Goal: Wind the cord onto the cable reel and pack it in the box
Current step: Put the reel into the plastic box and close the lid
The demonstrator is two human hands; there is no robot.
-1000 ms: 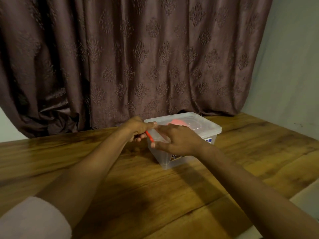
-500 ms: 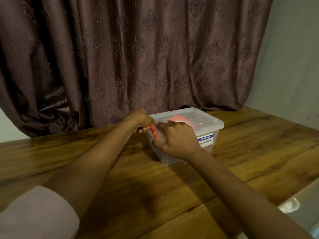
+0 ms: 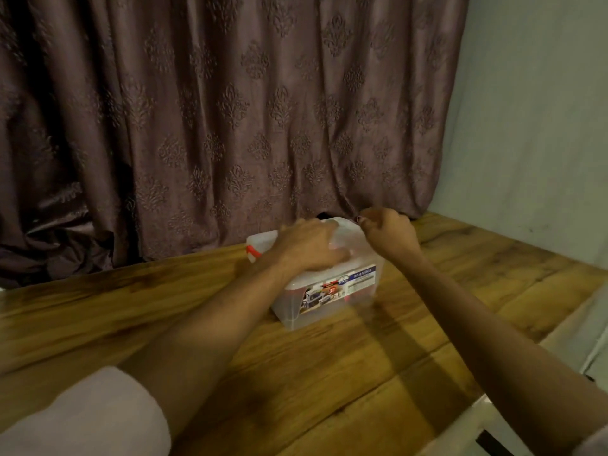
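The clear box (image 3: 324, 292) is sitting on the wooden table (image 3: 131, 311). The left hand (image 3: 311, 245) is lying flat and open on the box's lid. The right hand (image 3: 386, 230) is curling closed at the box's far end, pinching something too small to tell.

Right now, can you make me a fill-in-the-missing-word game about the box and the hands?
1. The left hand lies flat on the box's ____.
2. The clear box sits on a ____ table.
3. The clip on the box's left end is ____.
4. The right hand is at the box's far ____ corner.

Missing words: lid; wooden; red; right
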